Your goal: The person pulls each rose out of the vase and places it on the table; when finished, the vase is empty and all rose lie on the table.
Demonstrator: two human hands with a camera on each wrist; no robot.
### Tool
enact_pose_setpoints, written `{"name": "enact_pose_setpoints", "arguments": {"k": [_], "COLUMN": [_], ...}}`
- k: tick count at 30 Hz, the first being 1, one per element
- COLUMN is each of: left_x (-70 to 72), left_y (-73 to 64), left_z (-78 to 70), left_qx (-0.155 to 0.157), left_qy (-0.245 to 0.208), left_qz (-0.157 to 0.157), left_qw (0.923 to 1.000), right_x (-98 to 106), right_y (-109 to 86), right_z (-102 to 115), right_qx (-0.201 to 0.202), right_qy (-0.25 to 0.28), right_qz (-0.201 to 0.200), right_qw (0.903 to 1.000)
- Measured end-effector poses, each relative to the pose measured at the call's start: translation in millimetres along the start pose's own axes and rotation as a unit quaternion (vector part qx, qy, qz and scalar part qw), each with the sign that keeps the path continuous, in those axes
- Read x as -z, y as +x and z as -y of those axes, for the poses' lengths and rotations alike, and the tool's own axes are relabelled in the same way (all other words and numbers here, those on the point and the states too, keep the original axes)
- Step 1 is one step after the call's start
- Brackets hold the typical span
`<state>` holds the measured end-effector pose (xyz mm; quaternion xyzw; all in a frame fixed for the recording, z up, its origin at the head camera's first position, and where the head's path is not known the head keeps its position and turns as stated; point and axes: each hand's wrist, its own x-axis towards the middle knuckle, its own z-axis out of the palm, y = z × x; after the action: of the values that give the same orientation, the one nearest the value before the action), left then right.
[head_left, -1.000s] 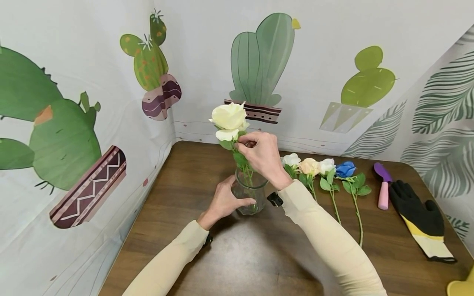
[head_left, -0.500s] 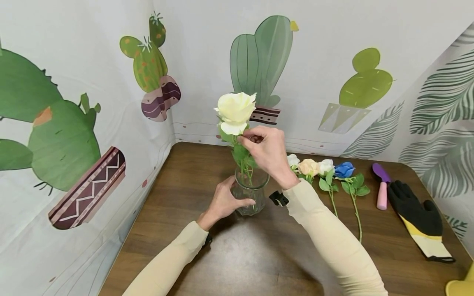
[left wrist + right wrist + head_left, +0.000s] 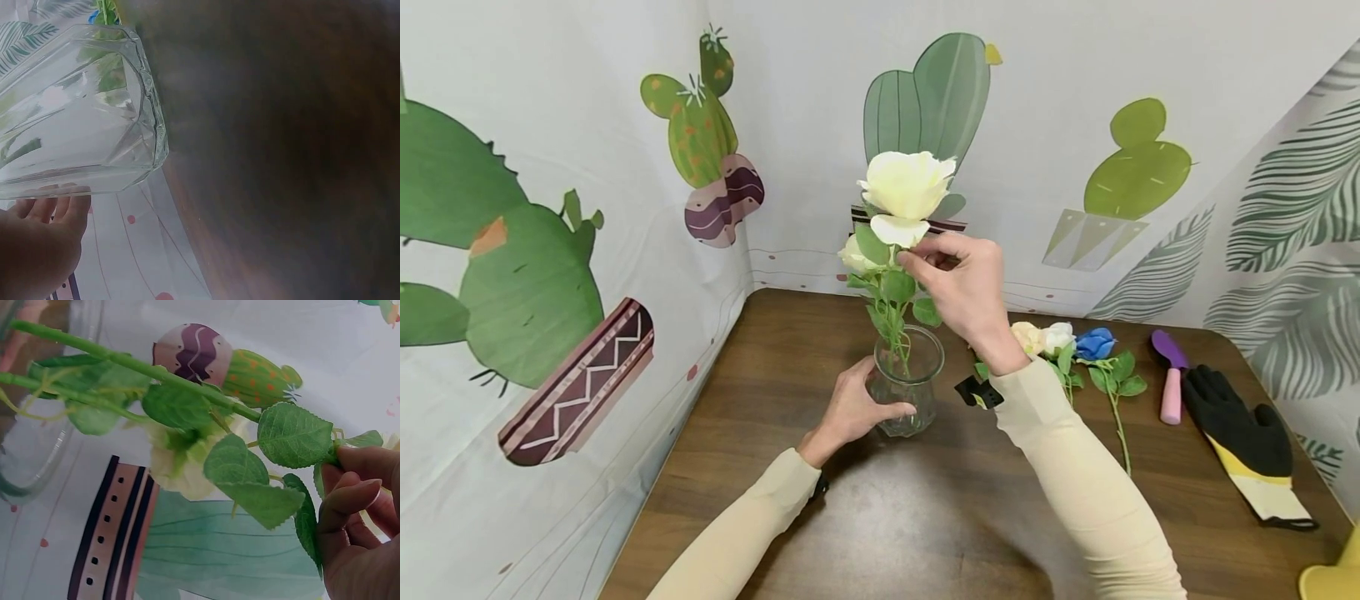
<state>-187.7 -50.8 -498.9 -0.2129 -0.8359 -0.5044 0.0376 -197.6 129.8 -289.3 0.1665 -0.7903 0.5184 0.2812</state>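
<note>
A clear glass vase (image 3: 917, 392) stands on the wooden table. My left hand (image 3: 853, 408) holds its side, thumb across the front; in the left wrist view the fingers (image 3: 78, 209) lie against the glass. Above the rim, my right hand (image 3: 966, 283) pinches the stem of a cream-white rose (image 3: 907, 187) just under its bloom. A second pale rose (image 3: 859, 254) leans behind it, its lower stem inside the vase. In the right wrist view the held rose's leaves (image 3: 294, 434) hang beside the pinching fingertips, and two green stems run toward the vase's mouth.
Right of the vase lie a peach rose (image 3: 1027, 337), a white rose (image 3: 1058, 337) and a blue rose (image 3: 1095, 343). Farther right are a purple trowel with a pink handle (image 3: 1171, 396) and a black-and-yellow glove (image 3: 1240, 425). Something yellow (image 3: 1330, 579) shows at the lower right corner.
My right hand has moved up and to the right, lifting the cream-white rose higher above the vase. The second pale rose behind has come into view. My left hand stays at the vase.
</note>
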Motion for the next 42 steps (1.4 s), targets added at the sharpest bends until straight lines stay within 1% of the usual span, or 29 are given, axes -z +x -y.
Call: {"name": "enact_pose_setpoints", "arguments": {"k": [5,8,14,19,27,31,35,40,42], "left_x": [-0.5,-1.1,-2.1,-1.7,-1.9,-1.9,-1.4,-1.3,-1.7], "left_y": [-0.7,-1.0,-0.5,-0.2,0.1,0.0,-0.3,-0.2,0.2], "left_z": [0.9,1.0,1.0,-1.2,-1.5,-1.0,-0.9,-0.1,0.4], "left_qx": [0.005,0.009,0.003,0.001,0.004,0.000,-0.003,-0.004,-0.004], "left_qy": [-0.003,-0.005,-0.002,0.001,0.002,-0.001,-0.001,0.002,0.001], "left_qz": [0.005,0.006,0.002,0.000,0.001,-0.001,-0.002,-0.004,-0.004], "left_qw": [1.0000,0.9999,1.0000,1.0000,1.0000,1.0000,1.0000,1.0000,1.0000], "right_x": [8.5,15.2,30.1,43.0,61.5,70.7,80.5,92.5,97.7], "right_y": [2.8,4.6,7.1,10.4,14.7,16.8,19.1,19.8,19.7], "right_z": [5.4,7.5,13.2,17.8,24.1,29.0,33.3,38.3,39.7], "right_qx": [-0.003,0.000,0.002,-0.006,-0.016,-0.010,-0.003,-0.008,-0.015], "right_qy": [0.028,0.034,0.050,0.063,0.106,0.140,0.168,0.179,0.192], "right_qz": [-0.020,-0.031,-0.056,-0.088,-0.137,-0.156,-0.172,-0.182,-0.184], "right_qw": [0.9994,0.9989,0.9972,0.9941,0.9847,0.9777,0.9708,0.9668,0.9637]}}
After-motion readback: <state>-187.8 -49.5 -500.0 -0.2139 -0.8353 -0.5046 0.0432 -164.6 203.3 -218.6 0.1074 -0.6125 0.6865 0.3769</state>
